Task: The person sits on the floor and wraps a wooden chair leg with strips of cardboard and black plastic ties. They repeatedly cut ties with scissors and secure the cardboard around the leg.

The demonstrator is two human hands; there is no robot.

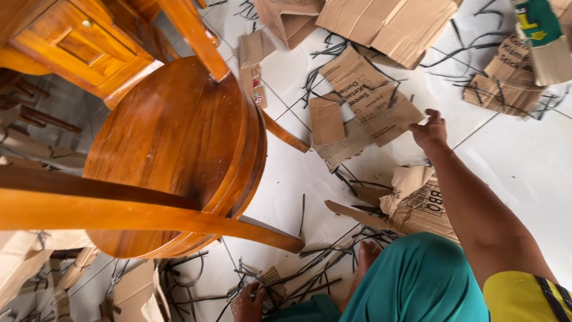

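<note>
Right hand [430, 132] reaches over torn cardboard piece [372, 104], fingers loosely curled, holding nothing; left hand [250, 301] rests on floor debris, fingers spread.

We have one view only, from a camera worn on the head, looking steeply down at the white tiled floor [524, 173]. It sits close above the round wooden table [179, 143] at the left, with torn cardboard [369, 101] farther off. The right hand [430, 131] reaches away from us; the left hand [250, 301] lies near the bottom edge.
</note>
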